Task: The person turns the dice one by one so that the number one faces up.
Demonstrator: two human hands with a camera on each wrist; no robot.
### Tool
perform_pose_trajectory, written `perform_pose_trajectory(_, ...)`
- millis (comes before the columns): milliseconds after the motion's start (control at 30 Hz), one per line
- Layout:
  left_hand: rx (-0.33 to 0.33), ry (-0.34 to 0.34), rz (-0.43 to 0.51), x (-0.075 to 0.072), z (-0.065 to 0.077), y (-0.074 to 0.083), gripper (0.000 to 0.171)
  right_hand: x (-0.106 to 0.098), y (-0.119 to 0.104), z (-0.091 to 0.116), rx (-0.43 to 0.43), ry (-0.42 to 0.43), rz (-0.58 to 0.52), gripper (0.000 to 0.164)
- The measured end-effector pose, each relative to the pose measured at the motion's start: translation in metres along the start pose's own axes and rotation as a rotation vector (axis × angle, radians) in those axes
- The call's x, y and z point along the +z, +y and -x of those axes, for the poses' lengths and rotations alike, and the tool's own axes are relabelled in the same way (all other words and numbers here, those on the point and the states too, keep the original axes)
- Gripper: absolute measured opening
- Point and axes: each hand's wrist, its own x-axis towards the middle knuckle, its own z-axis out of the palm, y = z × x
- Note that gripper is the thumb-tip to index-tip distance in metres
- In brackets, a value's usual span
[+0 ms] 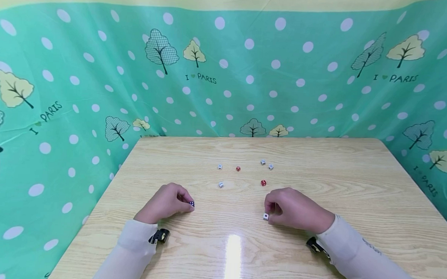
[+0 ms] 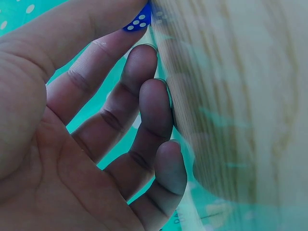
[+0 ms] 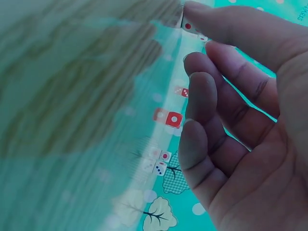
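Near left over the table [image 1: 192, 250]: left hand [image 1: 166, 203], fingertips toward the right, pinching a blue die [image 1: 192, 204] between thumb and forefinger. Narrow grip, filled by the die. Near right: right hand [image 1: 293, 209], fingertips toward the left, holding a single-pip white die [image 1: 266, 216] at the tips of thumb and forefinger. Narrow as well. Resting on the wood or just lifted, cannot tell for either die.

Key relation: held dice facing each other across bare wood, blue at left, white at right and slightly nearer. Cubes, so no long axis to judge by. Loose dice all on the far side of both grips. Closer to the left hand: near white die [image 1: 221, 184], with far white die [image 1: 220, 167] beyond. Closer to the right hand: near red die [image 1: 263, 183], then a pair of white dice [image 1: 267, 164] farther off. Far red die [image 1: 238, 168] between the two groups.

From the left wrist only: five pips plain on a blue face, other three fingers loosely bent, clear of the die. From the right wrist: red pip on the held white die, looking merely dark from the head; also blue pips on one of the far pair, too small to read from above.
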Motion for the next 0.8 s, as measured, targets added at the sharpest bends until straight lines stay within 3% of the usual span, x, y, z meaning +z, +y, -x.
perform_pose_trajectory(467,0.0,-0.006,-0.004,0.0,0.0,0.0,0.014,0.001,-0.006,0.001,0.002,-0.011,0.044,0.014)
perform_pose_trajectory(800,-0.014,-0.007,0.0,0.0,0.0,0.0,0.014,-0.008,0.017,0.002,0.08,0.007,0.046,0.015)
